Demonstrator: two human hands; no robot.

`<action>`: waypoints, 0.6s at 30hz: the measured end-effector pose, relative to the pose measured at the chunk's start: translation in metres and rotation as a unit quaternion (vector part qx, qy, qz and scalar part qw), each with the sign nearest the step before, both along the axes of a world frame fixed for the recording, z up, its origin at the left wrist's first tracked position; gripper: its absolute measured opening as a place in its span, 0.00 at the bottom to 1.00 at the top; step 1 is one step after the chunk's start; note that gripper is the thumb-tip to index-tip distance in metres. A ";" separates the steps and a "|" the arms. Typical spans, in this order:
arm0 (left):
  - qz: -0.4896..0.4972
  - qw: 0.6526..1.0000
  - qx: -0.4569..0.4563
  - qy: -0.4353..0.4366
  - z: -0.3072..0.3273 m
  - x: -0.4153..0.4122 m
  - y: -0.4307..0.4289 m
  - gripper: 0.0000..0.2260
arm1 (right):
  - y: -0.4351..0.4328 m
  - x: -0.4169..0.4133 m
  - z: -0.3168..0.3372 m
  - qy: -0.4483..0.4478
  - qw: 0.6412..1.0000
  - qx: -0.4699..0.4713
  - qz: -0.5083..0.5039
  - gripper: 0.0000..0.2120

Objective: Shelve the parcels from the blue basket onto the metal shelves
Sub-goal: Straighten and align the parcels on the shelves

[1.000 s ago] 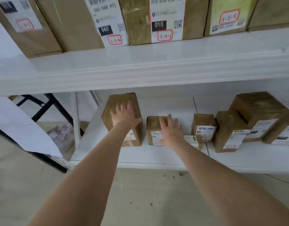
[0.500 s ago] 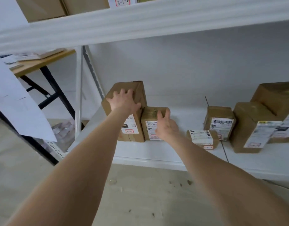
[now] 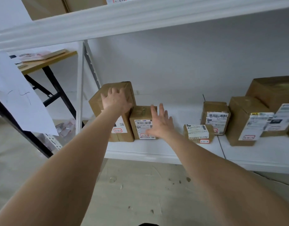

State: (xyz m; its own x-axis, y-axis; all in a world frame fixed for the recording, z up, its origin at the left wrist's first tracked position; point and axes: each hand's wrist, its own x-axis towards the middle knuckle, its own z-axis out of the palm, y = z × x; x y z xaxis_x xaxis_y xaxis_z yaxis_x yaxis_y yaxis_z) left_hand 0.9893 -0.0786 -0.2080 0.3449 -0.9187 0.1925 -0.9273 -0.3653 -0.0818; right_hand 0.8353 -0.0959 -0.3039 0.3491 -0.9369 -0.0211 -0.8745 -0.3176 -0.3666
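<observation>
Right hand (image 3: 160,126) now wide-fingered at small parcel (image 3: 141,115)

Two hands (image 3: 116,101) (image 3: 160,126), at least six parcels (image 3: 143,123) along the lower shelf (image 3: 156,149)

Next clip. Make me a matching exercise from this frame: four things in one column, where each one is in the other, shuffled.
Things
1. left hand
2. right hand
3. flat parcel
4. wooden table

Places
A. lies on the lower shelf, apart, right of the short parcel
B. rests on top of the tall parcel
C. stands beyond the shelf's left post
D. spread open at the short parcel's right edge

Pairs: 1-B, 2-D, 3-A, 4-C
</observation>
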 end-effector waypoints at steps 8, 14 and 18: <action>-0.129 0.990 0.048 0.031 -0.057 -0.089 -0.006 0.22 | 0.009 -0.097 -0.019 0.139 0.987 -0.010 -0.080 0.41; -0.068 0.994 0.073 0.049 -0.075 -0.086 -0.003 0.21 | 0.016 -0.115 -0.033 0.216 0.969 -0.058 -0.108 0.25; -0.078 0.992 0.072 0.071 -0.068 -0.075 -0.006 0.17 | 0.019 -0.106 -0.039 0.201 0.972 -0.059 -0.103 0.28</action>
State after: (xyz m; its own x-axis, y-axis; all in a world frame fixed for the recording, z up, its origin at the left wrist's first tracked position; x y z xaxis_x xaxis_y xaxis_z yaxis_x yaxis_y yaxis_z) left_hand 0.9139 -0.0844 -0.2764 0.2098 -0.9776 0.0144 -0.9777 -0.2096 0.0125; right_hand 0.7294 -0.0771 -0.3430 0.1388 -0.9903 -0.0055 -0.9892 -0.1389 0.0462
